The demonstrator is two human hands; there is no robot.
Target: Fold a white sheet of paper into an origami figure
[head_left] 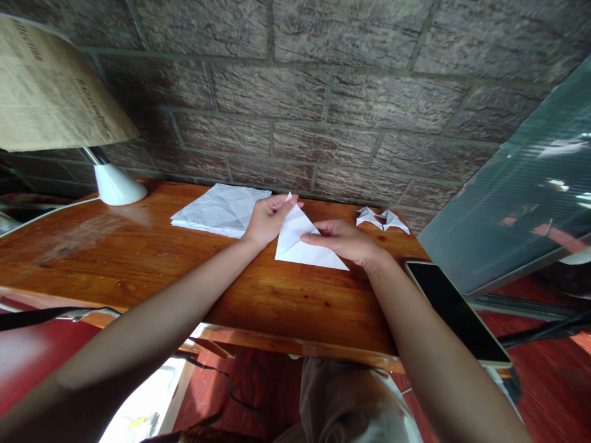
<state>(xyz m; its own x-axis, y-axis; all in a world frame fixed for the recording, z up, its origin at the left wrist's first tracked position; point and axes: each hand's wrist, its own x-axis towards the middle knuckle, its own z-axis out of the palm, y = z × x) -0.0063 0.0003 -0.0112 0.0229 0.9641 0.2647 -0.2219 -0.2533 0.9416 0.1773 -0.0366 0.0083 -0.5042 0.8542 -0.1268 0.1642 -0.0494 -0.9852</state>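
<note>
A white sheet of paper [295, 241], folded into a triangle, is held just over the wooden table between both hands. My left hand [268, 218] pinches its upper left edge near the top corner, and a ring shows on one finger. From the right, my right hand [344, 239] grips the paper's slanted edge, thumb on the front face and fingers behind. The lower right corner sticks out below that hand. Left of my left hand lies a stack of creased white paper sheets [221, 208]. Two small folded paper pieces [382, 220] stand at the table's back right.
A lamp [117, 181] with a printed shade stands on the wooden table [138, 258] at the left. A dark-screened tablet [455, 311] lies at the right edge, beside my right forearm. A stone-block wall [295, 92] runs along the back, and a translucent panel [503, 197] rises at the right.
</note>
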